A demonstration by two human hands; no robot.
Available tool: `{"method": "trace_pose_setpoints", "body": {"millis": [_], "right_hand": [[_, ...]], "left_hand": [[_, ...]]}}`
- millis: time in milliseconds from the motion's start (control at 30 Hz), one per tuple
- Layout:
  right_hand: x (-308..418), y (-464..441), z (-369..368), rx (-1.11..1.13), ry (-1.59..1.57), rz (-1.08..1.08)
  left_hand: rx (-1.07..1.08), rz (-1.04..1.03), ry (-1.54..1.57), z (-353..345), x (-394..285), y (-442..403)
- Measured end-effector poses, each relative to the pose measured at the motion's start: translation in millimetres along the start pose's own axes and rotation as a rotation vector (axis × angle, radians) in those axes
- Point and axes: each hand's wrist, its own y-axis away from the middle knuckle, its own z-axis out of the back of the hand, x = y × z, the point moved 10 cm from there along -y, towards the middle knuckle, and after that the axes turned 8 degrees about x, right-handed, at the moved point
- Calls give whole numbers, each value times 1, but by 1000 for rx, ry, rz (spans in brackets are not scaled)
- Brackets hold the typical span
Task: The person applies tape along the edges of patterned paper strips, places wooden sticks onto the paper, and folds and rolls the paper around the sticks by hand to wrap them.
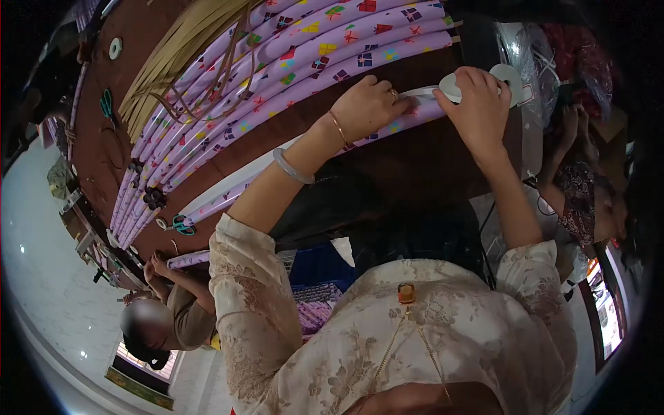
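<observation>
A purple patterned paper roll (425,115) lies along the table's near edge. My left hand (370,107) is closed at its upper side, pinching the end of a white strip (420,90). My right hand (476,111) is curled around a white tape roll (451,88), near the right end of the paper roll. The strip runs between my two hands, just above the paper. A second white roll (507,84) stands right beside my right fingers.
Many purple wrapped rolls (297,69) lie bundled across the brown table (277,124), with tan strips (173,62) on top. Teal scissors (183,225) and other scissors (106,104) lie left. One person (183,304) works at lower left, another (581,180) sits at right.
</observation>
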Motion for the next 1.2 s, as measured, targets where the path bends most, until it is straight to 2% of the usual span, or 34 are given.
{"method": "trace_pose_setpoints", "body": {"millis": [400, 600, 667, 867, 1000, 1200], "right_hand": [[3, 2, 6, -86, 2, 52], [1, -1, 5, -50, 13, 75], [-3, -2, 2, 48, -70, 124], [-15, 1, 7, 152, -56, 161], [-17, 5, 21, 60, -24, 188], [-28, 4, 24, 23, -39, 92]], "left_hand": [[-73, 5, -28, 5, 0, -1], [-2, 9, -41, -2, -1, -5], [-4, 33, -31, -1, 0, -6], [82, 58, -32, -8, 3, -9], [36, 50, -37, -8, 3, -10], [53, 34, 0, -10, 7, -14]]}}
